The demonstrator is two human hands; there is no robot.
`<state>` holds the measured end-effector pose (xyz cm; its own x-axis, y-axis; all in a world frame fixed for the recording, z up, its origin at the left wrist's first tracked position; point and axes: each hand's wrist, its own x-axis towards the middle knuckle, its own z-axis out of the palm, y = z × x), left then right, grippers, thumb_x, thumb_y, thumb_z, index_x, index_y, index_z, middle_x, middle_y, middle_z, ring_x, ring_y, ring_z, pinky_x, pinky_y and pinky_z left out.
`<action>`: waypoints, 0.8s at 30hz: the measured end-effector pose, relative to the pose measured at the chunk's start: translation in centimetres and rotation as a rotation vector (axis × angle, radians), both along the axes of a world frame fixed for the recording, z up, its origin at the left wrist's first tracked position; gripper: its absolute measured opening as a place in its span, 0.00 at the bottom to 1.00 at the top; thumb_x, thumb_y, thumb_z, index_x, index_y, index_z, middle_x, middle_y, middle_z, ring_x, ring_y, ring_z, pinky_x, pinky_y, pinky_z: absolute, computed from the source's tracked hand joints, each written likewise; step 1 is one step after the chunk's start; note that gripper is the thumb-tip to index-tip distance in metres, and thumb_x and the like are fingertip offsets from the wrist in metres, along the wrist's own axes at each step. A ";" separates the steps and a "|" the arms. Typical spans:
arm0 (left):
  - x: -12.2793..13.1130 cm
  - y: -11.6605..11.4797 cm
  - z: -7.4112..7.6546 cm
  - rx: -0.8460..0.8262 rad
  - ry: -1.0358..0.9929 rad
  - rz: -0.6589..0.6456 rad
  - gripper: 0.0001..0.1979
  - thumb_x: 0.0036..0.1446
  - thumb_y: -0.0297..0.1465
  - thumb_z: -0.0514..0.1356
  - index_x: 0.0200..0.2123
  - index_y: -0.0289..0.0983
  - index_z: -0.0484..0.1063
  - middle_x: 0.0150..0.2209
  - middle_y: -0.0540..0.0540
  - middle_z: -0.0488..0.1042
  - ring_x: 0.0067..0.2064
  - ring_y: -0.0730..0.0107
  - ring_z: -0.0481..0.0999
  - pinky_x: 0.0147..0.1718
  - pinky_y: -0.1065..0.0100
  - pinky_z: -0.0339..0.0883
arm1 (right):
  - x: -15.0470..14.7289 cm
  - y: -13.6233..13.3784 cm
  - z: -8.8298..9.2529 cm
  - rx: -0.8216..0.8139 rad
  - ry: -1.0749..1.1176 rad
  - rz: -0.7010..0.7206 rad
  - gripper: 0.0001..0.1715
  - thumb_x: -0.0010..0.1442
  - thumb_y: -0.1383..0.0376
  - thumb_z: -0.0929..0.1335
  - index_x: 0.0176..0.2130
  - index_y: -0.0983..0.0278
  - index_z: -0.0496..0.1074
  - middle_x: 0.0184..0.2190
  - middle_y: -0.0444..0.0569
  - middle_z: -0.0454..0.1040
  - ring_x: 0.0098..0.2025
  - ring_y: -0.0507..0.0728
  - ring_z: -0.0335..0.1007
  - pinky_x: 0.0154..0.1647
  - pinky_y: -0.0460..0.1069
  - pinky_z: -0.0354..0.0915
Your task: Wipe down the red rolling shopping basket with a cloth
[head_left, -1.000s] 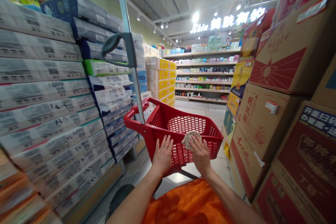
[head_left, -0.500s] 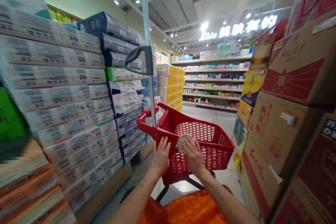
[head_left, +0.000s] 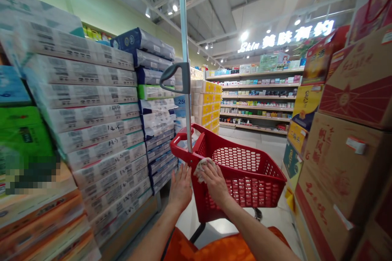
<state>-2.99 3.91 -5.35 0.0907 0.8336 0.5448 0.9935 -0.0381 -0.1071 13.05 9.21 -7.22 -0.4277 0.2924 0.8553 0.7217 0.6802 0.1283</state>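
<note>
We press crumpled pale cloth point(head_left: 200, 167) onto rim of red honeycomb-mesh plastic basket point(head_left: 251, 171), right hand point(head_left: 216, 183) grip curled over it; left hand point(head_left: 180, 187) grip spread flat on basket wall, 9 o'clock of cloth. Smooth metal pole point(head_left: 184, 28) at 12 o'clock.

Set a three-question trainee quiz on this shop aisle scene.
1. True or false: the left hand is open, with nothing in it.
2. The right hand presses a crumpled pale cloth against: A) a brown cardboard box; B) the near rim of the red plastic mesh basket; C) the grey handle on the pole.
3. What is stacked to the left of the basket?

Key: 1 true. 2 B. 3 plastic-wrapped packs, piled in layers.
</note>
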 end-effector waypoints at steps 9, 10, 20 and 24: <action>-2.3 0.0 2.1 0.036 -0.013 0.104 0.32 0.47 0.24 0.50 0.58 0.31 0.52 0.62 0.39 0.50 0.62 0.58 0.47 0.58 0.49 0.42 | -3.3 -0.3 2.9 0.045 -0.003 0.076 0.18 0.60 0.70 0.59 0.48 0.57 0.68 0.53 0.44 0.66 0.60 0.55 0.49 0.61 0.56 0.41; -2.4 0.1 2.5 0.050 -0.018 0.106 0.32 0.47 0.24 0.50 0.58 0.31 0.52 0.62 0.39 0.49 0.63 0.58 0.46 0.57 0.48 0.42 | -3.7 0.0 3.5 0.046 -0.010 0.074 0.18 0.59 0.70 0.60 0.48 0.57 0.68 0.53 0.44 0.66 0.60 0.55 0.50 0.61 0.55 0.41; 0.2 1.6 4.8 0.139 0.039 -0.074 0.32 0.48 0.25 0.49 0.59 0.32 0.51 0.62 0.43 0.49 0.63 0.62 0.45 0.59 0.50 0.41 | 0.5 1.3 2.5 -0.271 0.094 -0.155 0.27 0.56 0.76 0.57 0.52 0.60 0.65 0.55 0.48 0.63 0.58 0.55 0.54 0.57 0.54 0.44; 2.9 2.5 5.3 0.033 0.075 -0.157 0.32 0.47 0.27 0.50 0.58 0.32 0.52 0.62 0.42 0.49 0.63 0.60 0.45 0.59 0.49 0.40 | 5.3 1.3 1.9 -0.411 0.092 -0.289 0.30 0.53 0.79 0.56 0.52 0.61 0.65 0.54 0.50 0.64 0.56 0.55 0.57 0.57 0.55 0.44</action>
